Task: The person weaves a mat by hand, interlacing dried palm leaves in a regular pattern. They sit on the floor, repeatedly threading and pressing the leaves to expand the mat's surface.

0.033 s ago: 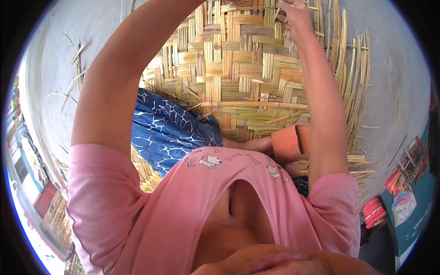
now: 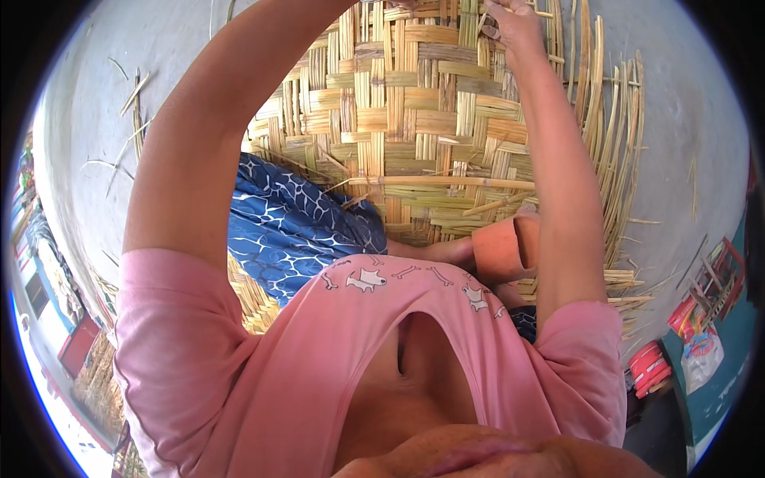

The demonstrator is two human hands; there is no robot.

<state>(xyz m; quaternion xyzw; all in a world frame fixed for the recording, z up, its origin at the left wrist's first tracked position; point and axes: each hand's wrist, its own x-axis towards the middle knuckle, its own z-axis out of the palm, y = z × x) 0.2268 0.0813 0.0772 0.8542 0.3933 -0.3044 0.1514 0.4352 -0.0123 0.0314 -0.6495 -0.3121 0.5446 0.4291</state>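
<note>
A woven mat [image 2: 438, 99] of flat yellow-green reed strips spreads over the floor in front of me and under my legs. Both my arms reach across it to the top edge of the view. My right hand [image 2: 518, 24] is at the mat's far right part, fingers pinched together on a thin reed strip [image 2: 483, 22]. Only a sliver of my left hand [image 2: 402, 3] shows at the top edge, over the mat, so its fingers are mostly cut off. A loose reed strip [image 2: 442, 182] lies crosswise on the mat near my legs.
Unwoven reed ends [image 2: 610, 151] fan out along the mat's right side. Reed scraps [image 2: 137, 94] lie on the grey floor [image 2: 183, 40] at left. An orange curved piece [image 2: 496, 247] is at my ankle. Red packages [image 2: 649, 369] and a clear plastic bag [image 2: 703, 358] are at lower right.
</note>
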